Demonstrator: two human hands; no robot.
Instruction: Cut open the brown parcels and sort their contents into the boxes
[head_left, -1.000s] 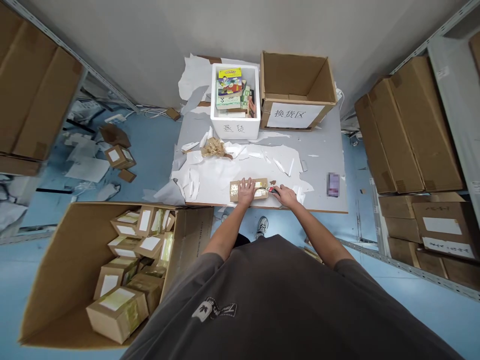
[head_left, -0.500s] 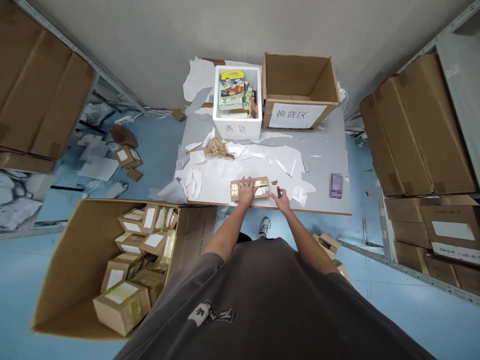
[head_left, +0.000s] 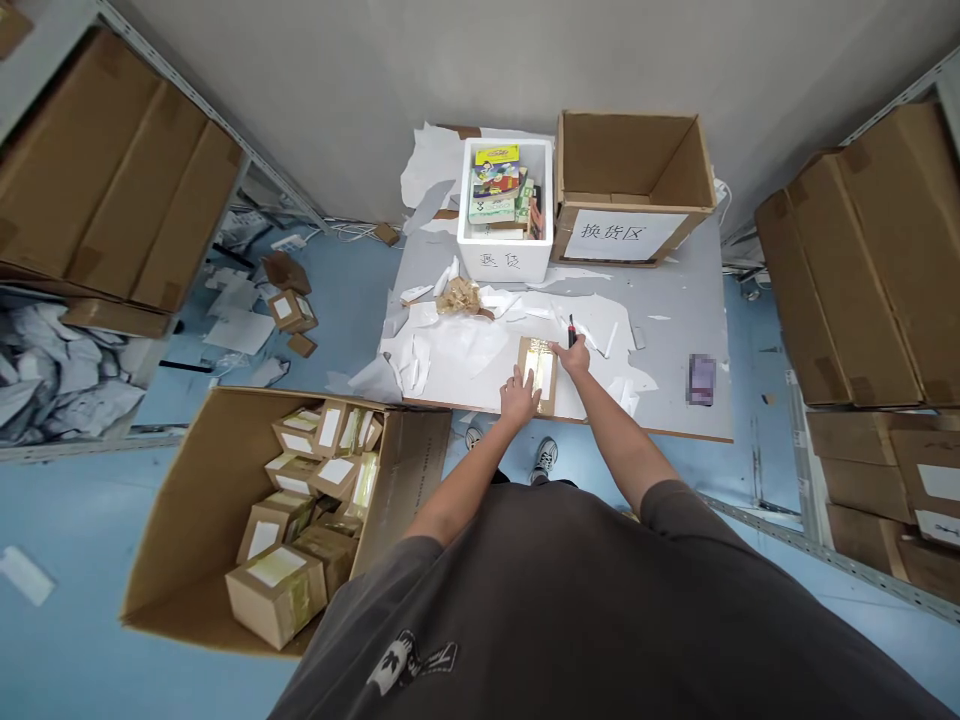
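A small taped cardboard box [head_left: 548, 391] lies lengthwise toward me near the front edge of the table [head_left: 675, 335]. My left hand [head_left: 519, 397] rests on its left side, fingers spread. In my right hand [head_left: 575, 356] is a utility knife [head_left: 571, 333] with a red and black handle, its tip pointing away from me. The fingers of that hand also touch the upper right corner of the box. Clear tape and a white label show on the box top.
Behind stand a white foam box [head_left: 505, 262] of books and a large carton [head_left: 634, 190]. Torn paper and crumpled brown tape [head_left: 458, 297] litter the table; a blurred phone-like item [head_left: 701, 380] lies right. A big carton [head_left: 172, 520] of parcels sits at left, shelves on both sides.
The small box has turned from lying crosswise to pointing away from me. My left hand has shifted to its left side, and my right hand has moved up to its far corner with the knife.
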